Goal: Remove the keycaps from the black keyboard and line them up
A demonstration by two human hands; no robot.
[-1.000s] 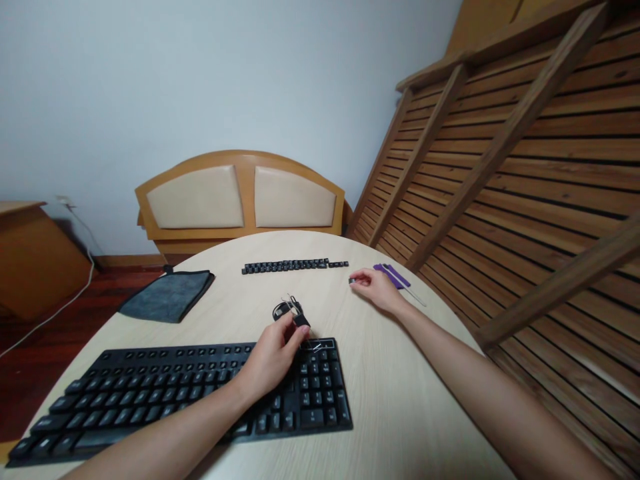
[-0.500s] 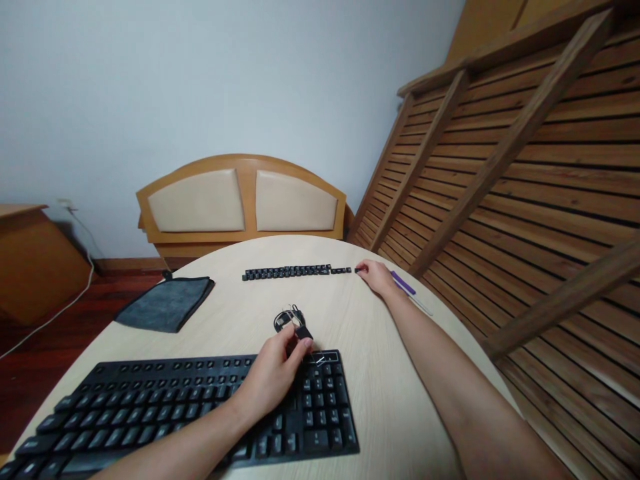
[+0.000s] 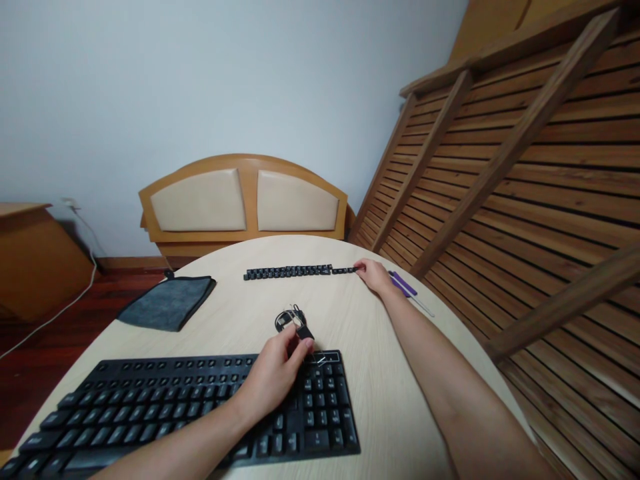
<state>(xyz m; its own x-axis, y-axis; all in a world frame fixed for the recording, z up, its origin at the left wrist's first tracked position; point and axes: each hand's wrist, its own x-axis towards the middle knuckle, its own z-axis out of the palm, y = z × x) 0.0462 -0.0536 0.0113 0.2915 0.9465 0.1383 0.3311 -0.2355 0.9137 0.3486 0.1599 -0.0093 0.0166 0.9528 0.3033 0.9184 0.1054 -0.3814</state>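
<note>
A black keyboard [image 3: 185, 400] lies in front of me; its upper rows show bare key sockets, while the lower rows and number pad carry keycaps. Over its top right part, my left hand [image 3: 275, 367] is closed on a keycap puller [image 3: 304, 332], a black block with thin metal wires. Farther off, detached black keycaps [image 3: 287, 272] stand in a double line that thins to a single row at its right end. There my right hand [image 3: 371, 275] pinches a small black keycap, mostly covered by the fingers, against or just above the tabletop.
A coiled black cable [image 3: 286, 320] lies behind the keyboard. Toward the left edge of the round table [image 3: 385, 373] is a folded grey cloth [image 3: 167, 305]. Purple-handled tools [image 3: 403, 283] rest beyond my right wrist. A slatted wooden panel [image 3: 500, 180] leans at the right.
My right hand has brought its keycap slightly left, up to the end of the row. The left hand keeps its hold on the puller. The view has shifted a little.
</note>
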